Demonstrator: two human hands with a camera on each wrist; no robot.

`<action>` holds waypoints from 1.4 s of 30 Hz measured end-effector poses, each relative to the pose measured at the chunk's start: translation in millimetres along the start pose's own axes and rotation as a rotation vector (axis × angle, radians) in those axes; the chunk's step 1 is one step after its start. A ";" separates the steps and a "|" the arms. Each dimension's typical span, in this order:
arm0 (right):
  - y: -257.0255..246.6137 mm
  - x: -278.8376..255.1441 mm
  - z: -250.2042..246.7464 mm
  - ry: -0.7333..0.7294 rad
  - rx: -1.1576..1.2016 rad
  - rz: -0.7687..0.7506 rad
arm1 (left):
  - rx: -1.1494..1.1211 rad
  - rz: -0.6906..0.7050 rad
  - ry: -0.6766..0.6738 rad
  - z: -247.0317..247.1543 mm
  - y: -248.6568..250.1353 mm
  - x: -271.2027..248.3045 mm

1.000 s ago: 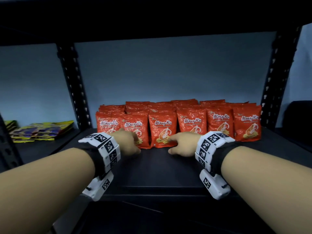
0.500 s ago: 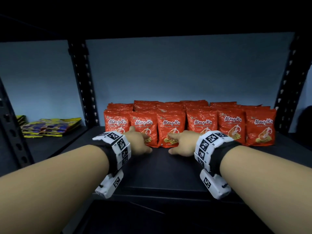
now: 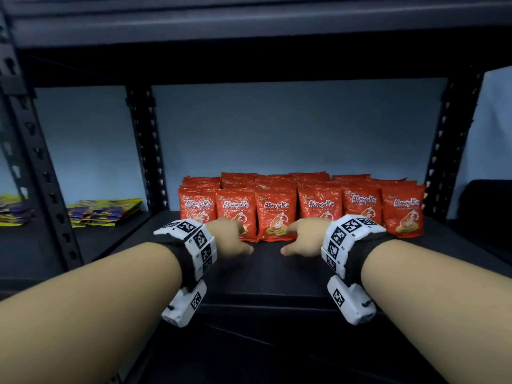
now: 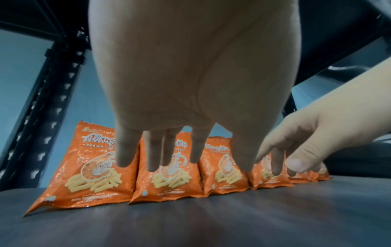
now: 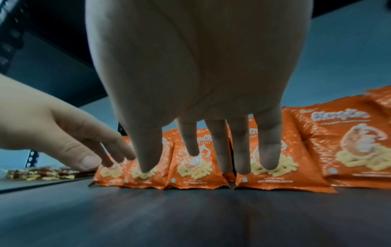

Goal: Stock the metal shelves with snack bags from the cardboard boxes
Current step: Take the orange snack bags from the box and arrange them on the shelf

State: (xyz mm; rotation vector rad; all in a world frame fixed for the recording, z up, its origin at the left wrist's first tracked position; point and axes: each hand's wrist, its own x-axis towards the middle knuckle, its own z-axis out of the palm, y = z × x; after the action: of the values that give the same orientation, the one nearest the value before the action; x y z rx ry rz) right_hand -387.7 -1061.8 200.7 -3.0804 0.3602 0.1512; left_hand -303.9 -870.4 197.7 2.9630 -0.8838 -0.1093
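Red prawn-cracker bags (image 3: 300, 206) stand upright in rows at the back of the black metal shelf (image 3: 266, 273); the left hand (image 3: 230, 239) and right hand (image 3: 304, 239) hover side by side just before the front row, fingers straight and spread, gripping nothing. Yellow packets (image 3: 102, 213) lie flat on the neighbouring shelf to the left

head high, wrists low, shared bags (image 3: 273, 214)

On the neighbouring shelf bay to the left, a flat pile of yellow and purple packets (image 3: 104, 212) lies near its back edge, with a second such pile (image 3: 13, 214) further left, partly hidden. A pale blue wall (image 3: 291, 128) stands behind.
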 end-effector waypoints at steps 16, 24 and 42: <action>-22.3 -146.2 25.2 0.104 0.274 -0.046 | -0.261 0.184 0.113 18.7 10.9 -122.7; -29.1 -190.0 70.9 0.066 0.341 -0.004 | -0.328 0.204 0.022 58.5 30.7 -165.0; 1.5 -177.8 255.8 -0.355 0.481 -0.056 | -0.304 0.172 -0.563 239.9 75.5 -150.4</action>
State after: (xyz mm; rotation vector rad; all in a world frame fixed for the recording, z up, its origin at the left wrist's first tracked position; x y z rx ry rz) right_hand -583.8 -1010.5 -35.9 -2.5227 0.2474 0.5163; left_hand -490.1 -857.1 -28.2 2.5817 -1.0473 -1.0076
